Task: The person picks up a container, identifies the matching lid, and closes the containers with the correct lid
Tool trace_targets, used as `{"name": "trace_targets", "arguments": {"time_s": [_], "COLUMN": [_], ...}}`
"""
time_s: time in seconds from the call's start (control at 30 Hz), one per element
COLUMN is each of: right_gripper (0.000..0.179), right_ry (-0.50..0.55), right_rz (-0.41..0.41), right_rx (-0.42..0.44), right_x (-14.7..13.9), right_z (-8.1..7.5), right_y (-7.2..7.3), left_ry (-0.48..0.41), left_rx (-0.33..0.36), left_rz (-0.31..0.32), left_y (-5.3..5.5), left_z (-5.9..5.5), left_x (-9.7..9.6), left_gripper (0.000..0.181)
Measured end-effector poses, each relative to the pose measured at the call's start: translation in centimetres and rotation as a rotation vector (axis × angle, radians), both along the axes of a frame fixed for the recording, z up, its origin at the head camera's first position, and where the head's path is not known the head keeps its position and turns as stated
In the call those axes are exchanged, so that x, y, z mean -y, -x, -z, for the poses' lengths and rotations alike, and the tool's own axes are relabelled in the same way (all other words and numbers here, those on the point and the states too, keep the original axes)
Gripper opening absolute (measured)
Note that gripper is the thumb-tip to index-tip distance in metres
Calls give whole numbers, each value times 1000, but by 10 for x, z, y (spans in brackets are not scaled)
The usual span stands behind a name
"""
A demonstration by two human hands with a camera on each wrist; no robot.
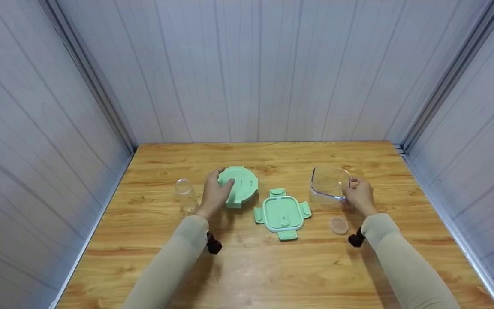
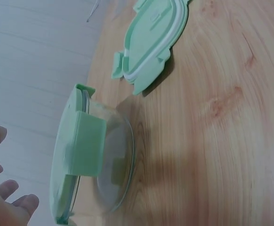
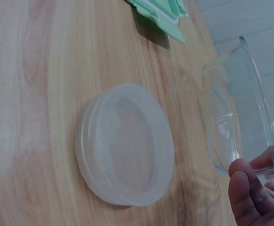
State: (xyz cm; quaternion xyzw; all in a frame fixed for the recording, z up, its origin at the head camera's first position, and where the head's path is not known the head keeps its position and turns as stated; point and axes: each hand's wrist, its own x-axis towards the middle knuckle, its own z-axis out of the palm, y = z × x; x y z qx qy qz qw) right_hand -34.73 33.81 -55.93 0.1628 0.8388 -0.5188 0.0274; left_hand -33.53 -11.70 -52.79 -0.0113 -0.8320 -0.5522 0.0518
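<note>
My right hand (image 1: pixel 359 195) pinched the clear, square glass container (image 1: pixel 327 183); my left hand (image 1: pixel 215 192), spread wide, was at the round, green-lidded glass bowl (image 1: pixel 242 185). Square green plastic lid (image 1: pixel 283 213) lay between, nearer me.

1. Left hand (image 1: pixel 215 195) covers part of round green lid (image 1: pixel 245 184), head view; lid markings too small to read.
2. Glass bowl (image 2: pixel 114 141) beneath mostly hidden there.
3. Square green lid (image 1: pixel 282 211) cut off by top edge, both wrist views.
4. Right hand (image 3: pixel 262 200) cut by right edge, right wrist view; hides part of clear container (image 3: pixel 242 108).
</note>
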Motion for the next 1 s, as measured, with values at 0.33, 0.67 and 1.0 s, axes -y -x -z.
{"name": "trace_targets", "arguments": {"time_s": [0.33,0.67,1.0], "right_gripper": [58,56,54], "right_ry": [-9,30,15], "right_rz": [-40,-50,-47], "right_rx": [-84,-94,-150], "right_x": [3,10,21], "right_z": [-6,-11,-12], "right_y": [-6,-12,-14], "left_ry": [-56,-78,-114], "left_rx": [-17,-22,50], "left_rz": [63,137,193], "left_y": [-3,-8,-6], "left_z": [-8,-13,-11], "left_x": [-20,-49,-81], "left_gripper": [58,58,57]}}
